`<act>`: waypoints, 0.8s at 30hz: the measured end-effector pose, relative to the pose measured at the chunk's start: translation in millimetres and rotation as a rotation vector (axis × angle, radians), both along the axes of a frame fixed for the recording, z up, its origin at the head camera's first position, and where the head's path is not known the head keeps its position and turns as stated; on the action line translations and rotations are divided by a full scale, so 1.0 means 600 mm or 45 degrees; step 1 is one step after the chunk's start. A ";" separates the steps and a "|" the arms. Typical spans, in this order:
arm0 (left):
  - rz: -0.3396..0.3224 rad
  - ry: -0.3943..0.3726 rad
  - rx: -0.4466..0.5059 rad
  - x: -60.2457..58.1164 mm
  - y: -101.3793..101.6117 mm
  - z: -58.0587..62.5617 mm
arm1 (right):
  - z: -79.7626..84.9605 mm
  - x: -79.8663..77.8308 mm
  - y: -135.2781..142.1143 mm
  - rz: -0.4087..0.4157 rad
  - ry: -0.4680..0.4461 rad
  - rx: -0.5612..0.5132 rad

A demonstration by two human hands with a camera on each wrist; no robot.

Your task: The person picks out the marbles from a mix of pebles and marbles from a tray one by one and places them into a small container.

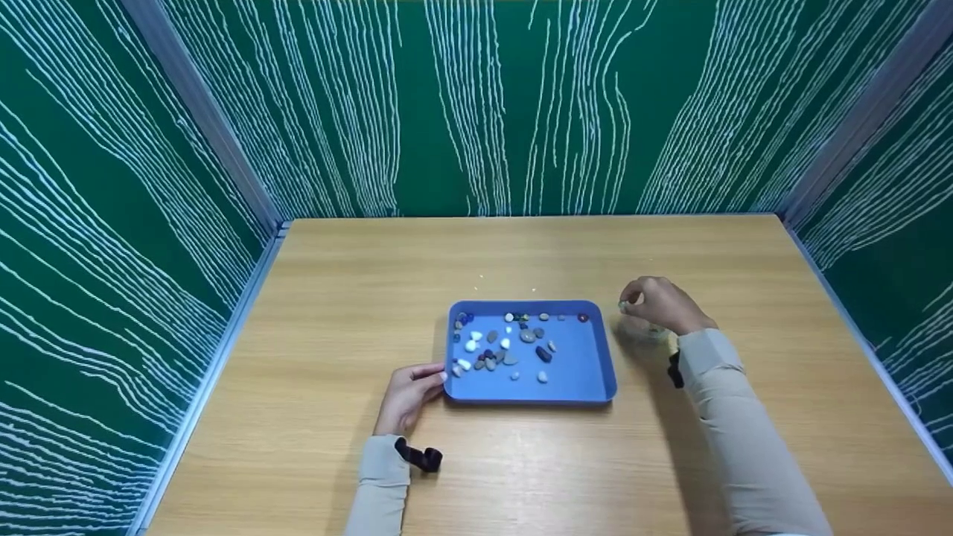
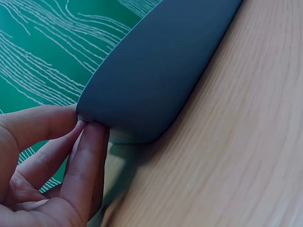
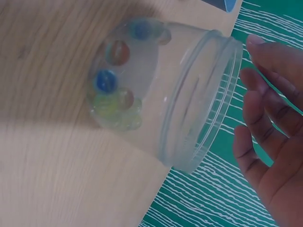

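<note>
My left hand (image 1: 406, 394) pinches the left edge of a blue tray (image 1: 577, 380), thumb at the rim and fingers beneath it. In the left wrist view the fingertips (image 2: 92, 135) press against the tray's corner (image 2: 142, 90). In the tray lie many pebbles (image 1: 543, 353), white stones (image 1: 470, 345) and a few coloured marbles (image 1: 583, 318). My right hand (image 1: 666, 304) is above a clear jar (image 3: 149, 127), thumb and forefinger pinching a small greenish marble (image 1: 622, 305). The right wrist view hides this marble. Blue, red and yellow-green marbles (image 3: 106, 81) sit at the jar's bottom. The jar stands upright without a lid.
The wooden table (image 1: 357, 298) is bordered by green panels (image 1: 417, 112) with white wavy lines at the back and both sides. Tiny white specks (image 1: 481, 277) lie behind the tray. Dark straps (image 1: 422, 455) hang at both wrists.
</note>
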State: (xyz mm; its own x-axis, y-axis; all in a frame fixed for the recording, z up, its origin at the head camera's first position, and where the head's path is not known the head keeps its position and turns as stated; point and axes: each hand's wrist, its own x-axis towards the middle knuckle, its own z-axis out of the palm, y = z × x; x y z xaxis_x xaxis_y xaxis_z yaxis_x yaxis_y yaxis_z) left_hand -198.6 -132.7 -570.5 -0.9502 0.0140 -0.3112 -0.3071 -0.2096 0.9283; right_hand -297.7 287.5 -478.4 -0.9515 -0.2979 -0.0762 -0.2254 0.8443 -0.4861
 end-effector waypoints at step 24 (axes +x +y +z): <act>0.000 0.009 0.017 0.001 0.002 0.001 | -0.001 0.005 0.032 -0.015 0.020 0.039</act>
State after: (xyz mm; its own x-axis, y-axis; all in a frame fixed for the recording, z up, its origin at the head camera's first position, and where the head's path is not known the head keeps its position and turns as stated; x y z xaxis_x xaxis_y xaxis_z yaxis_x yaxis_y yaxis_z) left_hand -197.9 -131.5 -569.8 -0.9524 0.0179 -0.3042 -0.3004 -0.2221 0.9276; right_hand -294.5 306.6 -479.0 -0.9562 -0.2843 -0.0701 -0.2228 0.8615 -0.4562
